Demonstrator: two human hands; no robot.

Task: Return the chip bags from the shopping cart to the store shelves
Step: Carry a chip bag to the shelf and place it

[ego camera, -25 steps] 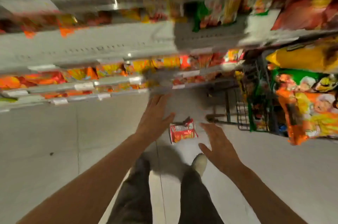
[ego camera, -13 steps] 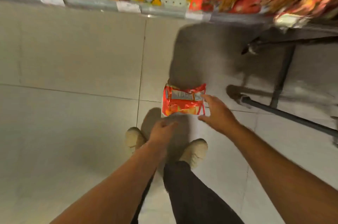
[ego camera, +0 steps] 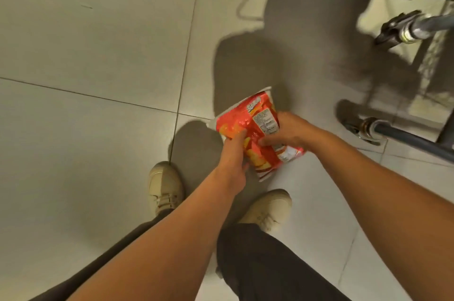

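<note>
- A crinkled red and orange foil chip bag (ego camera: 255, 133) with a white printed label panel is held low over the pale tiled floor (ego camera: 86, 42), just ahead of two beige lace-up shoes (ego camera: 165, 186).
- The bag is gripped from both sides: the left hand (ego camera: 233, 160) is curled against its near-left face with the fingers pressed into the foil, and the right hand (ego camera: 286, 132) is wrapped round its right side, thumb over the label.
- Whether the bag's lower edge touches the tiles cannot be told; it appears lifted and tilted.
- The grey metal frame and castor wheels of a shopping cart (ego camera: 368, 128) are seen to the right, near the bag but apart from it.
- The bag is judged to be light, soft and air-filled, with slick foil that can slide under loose fingers.
- Its contents are judged fragile, so a hard squeeze across the middle is best avoided.
- A hold at the sealed top or bottom seam, or a flat two-sided cradle as seen here, is judged safest.
- The shelves are not in view, so the bag has yet to be raised and carried to its place.
</note>
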